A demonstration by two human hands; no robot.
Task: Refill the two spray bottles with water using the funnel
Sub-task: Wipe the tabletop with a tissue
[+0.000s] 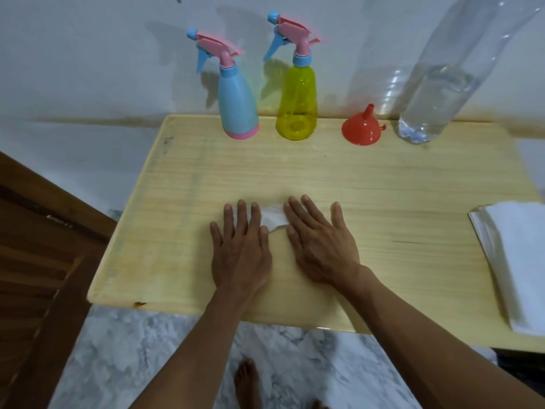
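Note:
Two spray bottles stand at the back of the wooden table (383, 184), both with pink and blue trigger heads on: a light blue bottle (237, 104) and a see-through yellow bottle (297, 104) to its right. A red funnel (363, 127) sits upside down further right, its spout pointing up. A big clear plastic water bottle (442, 93), partly filled, stands at the back right. My left hand (240, 246) and my right hand (320, 243) lie flat on the table's middle, fingers spread, both resting on a small white tissue (272, 218) between them.
A stack of white tissues or napkins (519, 261) lies at the table's right edge. A white wall rises just behind the bottles. A dark wooden door or panel (38, 261) is to the left. Marble floor and my bare feet show below the table's front edge.

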